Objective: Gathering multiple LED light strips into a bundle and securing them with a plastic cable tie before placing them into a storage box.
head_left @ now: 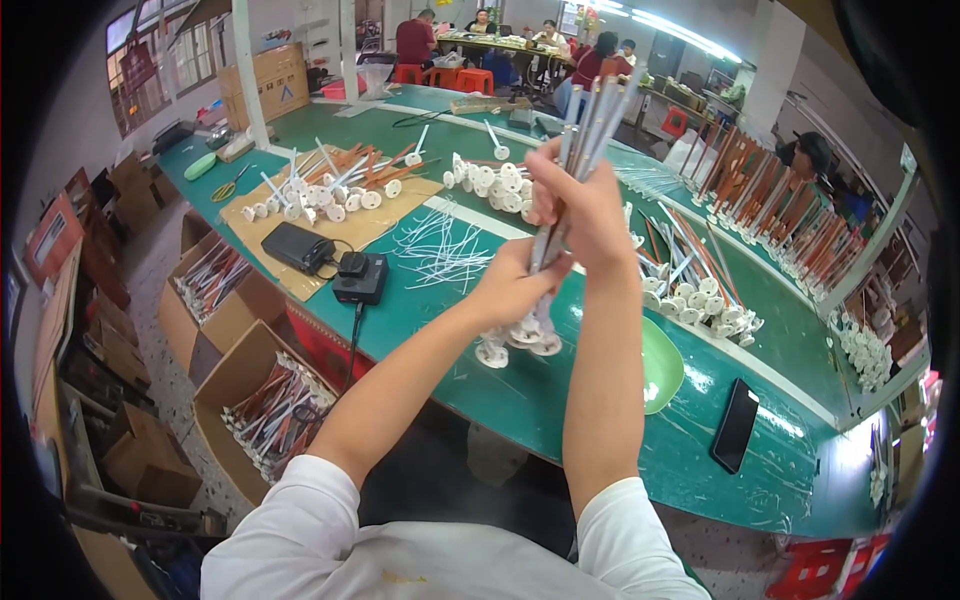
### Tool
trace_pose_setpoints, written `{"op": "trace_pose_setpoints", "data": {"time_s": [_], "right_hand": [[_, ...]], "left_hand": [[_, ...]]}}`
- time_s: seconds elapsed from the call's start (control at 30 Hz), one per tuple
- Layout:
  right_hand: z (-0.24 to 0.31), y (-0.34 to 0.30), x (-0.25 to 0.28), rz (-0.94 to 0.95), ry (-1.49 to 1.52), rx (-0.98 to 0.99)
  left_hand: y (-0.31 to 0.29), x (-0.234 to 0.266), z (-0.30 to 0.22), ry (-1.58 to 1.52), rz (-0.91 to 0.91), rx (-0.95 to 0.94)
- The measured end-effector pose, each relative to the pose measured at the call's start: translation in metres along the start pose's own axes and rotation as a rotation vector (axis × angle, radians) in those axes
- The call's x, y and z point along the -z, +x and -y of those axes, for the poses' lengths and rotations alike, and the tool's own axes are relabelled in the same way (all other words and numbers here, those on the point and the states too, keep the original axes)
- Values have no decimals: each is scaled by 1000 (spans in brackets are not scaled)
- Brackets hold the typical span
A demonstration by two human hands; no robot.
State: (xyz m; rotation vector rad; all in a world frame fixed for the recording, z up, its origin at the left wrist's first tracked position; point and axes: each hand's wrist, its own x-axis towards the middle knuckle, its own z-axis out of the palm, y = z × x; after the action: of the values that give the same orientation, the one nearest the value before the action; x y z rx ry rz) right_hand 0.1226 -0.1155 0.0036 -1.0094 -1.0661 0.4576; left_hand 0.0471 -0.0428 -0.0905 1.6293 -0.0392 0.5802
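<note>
On my feed, the left hand (525,280) has its fingers closed round the lower part of a bundle of rods (592,125), just above the white discs (522,340) at its bottom end. The right hand (590,205) grips the same bundle higher up, fingers curled about the shafts.

I see the bundle held above the green table (440,365), near the edge closest to the wearer. Its long axis slants steeply from lower left to upper right; the bare rod ends point up and away, the discs down toward the wearer. The shafts lie roughly parallel, their tips fanning apart slightly.

Beside the right forearm I make out a light green dish (660,370), partly hidden by that arm. To my left below the table, an open cardboard carton (235,365) holds a jumble of silver and reddish-brown rods (280,410); a second carton (180,335) behind it holds more rods (213,280).

Farther along the tabletop I have loose white strips (445,245), two black devices (360,278) and a flat cardboard sheet (395,220) bearing a heap of disc-ended rods (320,190). Well to the right lies a black phone (736,425).
</note>
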Motion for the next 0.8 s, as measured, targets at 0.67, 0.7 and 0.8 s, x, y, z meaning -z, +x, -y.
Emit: {"op": "trace_pose_setpoints", "data": {"time_s": [0.67, 0.7, 0.8], "right_hand": [[15, -4, 13, -277, 76, 15], [18, -5, 19, -243, 106, 20], [23, -7, 22, -264, 179, 49]], "left_hand": [[5, -9, -20, 29, 103, -41], [7, -9, -15, -22, 166, -139], [14, -11, -18, -66, 270, -94]]}}
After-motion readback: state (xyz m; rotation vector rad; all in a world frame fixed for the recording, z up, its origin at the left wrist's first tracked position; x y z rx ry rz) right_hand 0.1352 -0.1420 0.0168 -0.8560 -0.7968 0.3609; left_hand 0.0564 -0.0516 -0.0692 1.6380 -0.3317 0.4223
